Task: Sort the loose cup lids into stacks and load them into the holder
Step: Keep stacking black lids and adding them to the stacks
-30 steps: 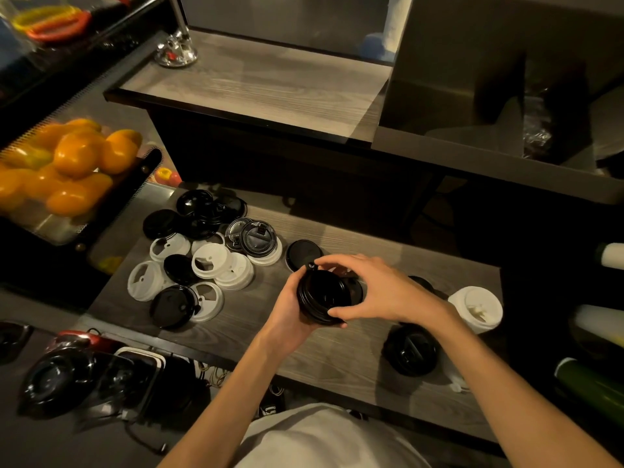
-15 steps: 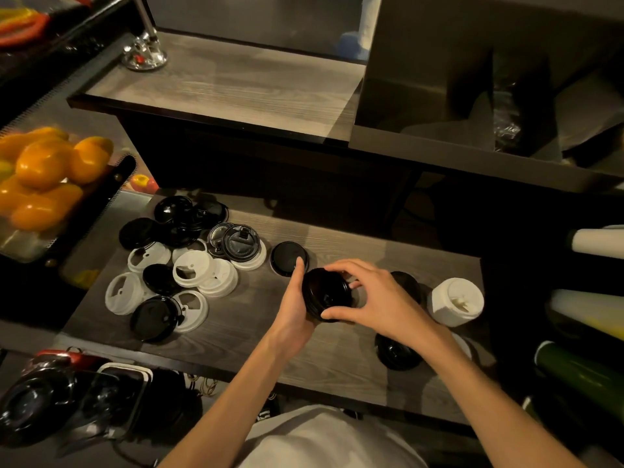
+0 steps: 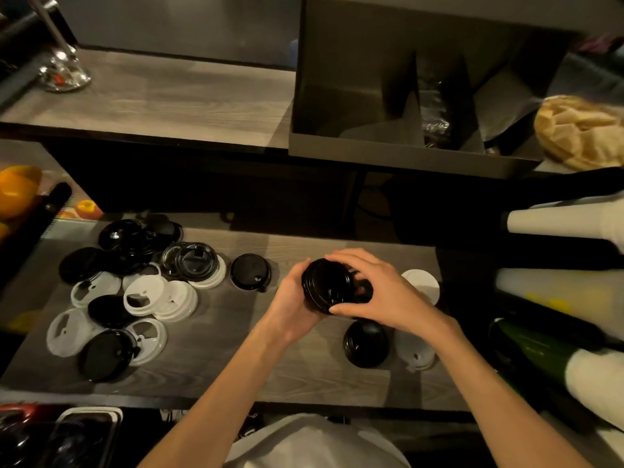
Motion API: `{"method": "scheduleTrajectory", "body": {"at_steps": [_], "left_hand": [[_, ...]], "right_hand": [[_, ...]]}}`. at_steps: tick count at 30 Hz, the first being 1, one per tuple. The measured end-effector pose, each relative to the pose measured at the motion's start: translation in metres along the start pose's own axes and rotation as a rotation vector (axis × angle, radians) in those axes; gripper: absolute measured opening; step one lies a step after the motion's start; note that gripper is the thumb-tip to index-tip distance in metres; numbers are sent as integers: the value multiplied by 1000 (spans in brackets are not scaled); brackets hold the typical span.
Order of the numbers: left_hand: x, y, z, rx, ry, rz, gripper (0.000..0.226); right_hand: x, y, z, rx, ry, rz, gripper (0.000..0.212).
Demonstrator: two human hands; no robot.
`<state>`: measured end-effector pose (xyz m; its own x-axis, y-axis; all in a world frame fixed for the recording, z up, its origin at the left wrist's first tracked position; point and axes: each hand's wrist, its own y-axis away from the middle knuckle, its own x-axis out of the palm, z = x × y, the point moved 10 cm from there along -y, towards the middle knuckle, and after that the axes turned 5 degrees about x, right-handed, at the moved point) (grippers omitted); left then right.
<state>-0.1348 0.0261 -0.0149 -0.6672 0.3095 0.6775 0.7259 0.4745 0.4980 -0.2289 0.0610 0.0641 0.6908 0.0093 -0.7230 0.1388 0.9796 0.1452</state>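
since thin plastic lids are light, slick and easily bent, the black lid stack (image 3: 327,286), held above the counter (image 3: 236,376) between the curled left hand (image 3: 293,305) and right hand (image 3: 381,293), is judged best gripped around its rims, not squeezed.

My forearms (image 3: 216,393) are bare to the elbow, and I wear a plain white top (image 3: 314,444) with no watch or rings
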Motion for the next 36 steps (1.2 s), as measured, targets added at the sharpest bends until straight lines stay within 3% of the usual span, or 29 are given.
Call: {"method": "scheduleTrajectory", "body": {"at_steps": [6, 13, 17, 19, 24, 27, 33, 36], "left_hand": [[32, -11, 1, -8, 21, 33, 61], [79, -33, -27, 50, -316, 63, 70], [90, -50, -36, 46, -355, 108, 79], [81, -56, -35, 57, -388, 99, 75], [-9, -75, -10, 95, -600, -236, 39], [-37, -79, 19, 37, -624, -243, 33], [-58, -69, 51, 7, -734, -250, 21], [-66, -58, 74, -79, -717, -216, 26]], "right_hand": [[-16, -1, -17, 38, 30, -45, 84], [-62, -15, -29, 98, 49, -97, 90], [-76, -22, -42, 135, -23, -152, 90], [-73, -24, -59, 177, -13, -176, 90], [-19, -25, -118, 351, 162, -27, 93], [11, -19, -141, 397, 171, 58, 89], [12, -1, -139, 412, 121, 9, 89], [40, 28, -133, 393, 120, 59, 91]]}}
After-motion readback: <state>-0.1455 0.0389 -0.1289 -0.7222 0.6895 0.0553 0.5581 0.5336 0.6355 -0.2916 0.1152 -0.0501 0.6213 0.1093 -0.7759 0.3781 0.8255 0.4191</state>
